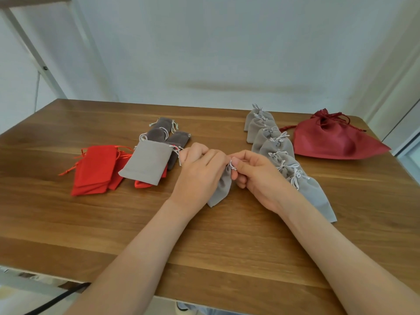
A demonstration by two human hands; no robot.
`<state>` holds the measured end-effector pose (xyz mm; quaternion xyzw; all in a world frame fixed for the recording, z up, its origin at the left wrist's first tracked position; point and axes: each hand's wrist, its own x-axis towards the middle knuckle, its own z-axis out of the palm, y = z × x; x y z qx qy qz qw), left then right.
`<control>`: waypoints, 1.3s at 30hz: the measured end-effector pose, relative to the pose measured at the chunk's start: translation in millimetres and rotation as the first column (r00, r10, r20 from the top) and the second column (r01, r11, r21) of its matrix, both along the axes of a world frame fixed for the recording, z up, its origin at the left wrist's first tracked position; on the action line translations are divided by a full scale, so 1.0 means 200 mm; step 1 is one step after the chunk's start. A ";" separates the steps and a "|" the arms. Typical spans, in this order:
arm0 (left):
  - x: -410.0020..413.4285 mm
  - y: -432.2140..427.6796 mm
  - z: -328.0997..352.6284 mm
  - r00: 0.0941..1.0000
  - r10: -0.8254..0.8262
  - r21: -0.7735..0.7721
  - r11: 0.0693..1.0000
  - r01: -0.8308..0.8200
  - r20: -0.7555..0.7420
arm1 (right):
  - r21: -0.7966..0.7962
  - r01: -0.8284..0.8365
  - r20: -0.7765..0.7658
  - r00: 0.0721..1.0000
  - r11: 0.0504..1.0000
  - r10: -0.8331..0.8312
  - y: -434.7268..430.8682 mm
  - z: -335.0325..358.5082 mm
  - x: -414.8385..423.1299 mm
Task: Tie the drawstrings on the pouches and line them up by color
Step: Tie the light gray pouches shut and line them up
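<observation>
A small light grey pouch [221, 187] hangs between my hands over the middle of the wooden table [204, 242]. My left hand [200, 171] grips its gathered neck. My right hand [252, 171] pinches its pale drawstring [231, 165] at the top. To the right, several tied light grey pouches [276, 145] lie overlapping in a diagonal row. On the left sits a loose pile: several bright red pouches [95, 169], one flat light grey pouch [148, 163] on top, and dark grey pouches [163, 131] behind.
A large dark red drawstring bag [329, 138] lies at the back right, beside the grey row. A white wall stands behind the table. A white shelf frame [29, 48] rises at the left. A black cable [56, 298] runs below the front edge.
</observation>
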<state>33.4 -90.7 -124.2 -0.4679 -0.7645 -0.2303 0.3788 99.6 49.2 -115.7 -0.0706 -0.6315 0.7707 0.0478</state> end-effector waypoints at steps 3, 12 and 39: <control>-0.01 0.00 -0.02 1.000 0.008 0.029 1.000 -0.009 0.024 | 0.043 0.049 -0.004 0.999 0.998 -0.049 0.00 0.00 0.00; -0.02 0.04 -0.05 0.839 -0.016 0.109 0.993 -0.052 0.544 | 0.137 0.041 0.039 0.998 0.990 -0.046 -0.02 -0.01 -0.01; 0.05 0.03 0.01 0.848 0.046 0.351 0.897 -0.267 0.528 | 0.241 0.252 -0.096 0.967 0.937 -0.235 -0.06 0.11 0.07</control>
